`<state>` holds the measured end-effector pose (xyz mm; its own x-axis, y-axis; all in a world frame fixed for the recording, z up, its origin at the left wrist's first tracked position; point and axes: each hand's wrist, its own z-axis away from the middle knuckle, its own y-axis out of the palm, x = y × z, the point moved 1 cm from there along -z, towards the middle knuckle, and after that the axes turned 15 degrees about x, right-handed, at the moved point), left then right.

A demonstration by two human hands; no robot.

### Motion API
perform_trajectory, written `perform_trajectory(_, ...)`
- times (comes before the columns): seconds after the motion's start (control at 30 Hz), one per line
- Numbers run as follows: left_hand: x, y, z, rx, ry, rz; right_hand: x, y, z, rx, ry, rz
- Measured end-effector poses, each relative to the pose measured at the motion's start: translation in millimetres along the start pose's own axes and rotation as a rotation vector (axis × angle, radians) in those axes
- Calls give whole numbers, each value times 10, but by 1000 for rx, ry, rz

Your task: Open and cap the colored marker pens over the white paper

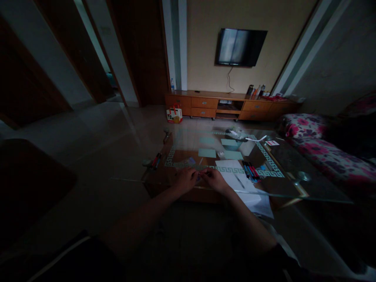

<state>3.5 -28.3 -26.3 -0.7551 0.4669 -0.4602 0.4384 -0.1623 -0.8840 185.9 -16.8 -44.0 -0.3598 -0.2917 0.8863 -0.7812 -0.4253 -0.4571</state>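
Both hands meet over the near edge of a glass table (320, 184). The fingers of my left hand (185, 179) are closed and bent toward the right hand. My right hand (214, 179) is closed too, its fingertips almost against the left ones. Something small and dark sits between them, too dim to name. Just right of my right hand lie white paper sheets (227, 166) with a pen (239, 181) on them. A row of coloured pens (250, 170) rests at the sheets' right side.
More pens (155, 161) lie at the table's left edge. A plastic bag (236, 133) and a red-and-white card (272, 143) are toward the back. Beyond stand a low TV cabinet (205, 102) and a carrier bag (174, 114). A flowered sofa (331, 152) is at right.
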Motion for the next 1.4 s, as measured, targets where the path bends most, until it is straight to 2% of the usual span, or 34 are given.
perform_trajectory(0.3,38,47,-30,9,41,32,62,-12,27,-19,58,43)
perform_trajectory(0.47,34,55,-20,-3,77,72,37,-11,30,-39,39,100)
perform_trajectory(0.63,57,68,-20,-2,88,124,7,3,13,-62,22,48)
perform_trajectory(1.07,19,58,-14,63,108,187,-1,-5,33,-34,14,169)
perform_trajectory(1.4,16,20,-2,44,120,167,1,5,41,-6,19,181)
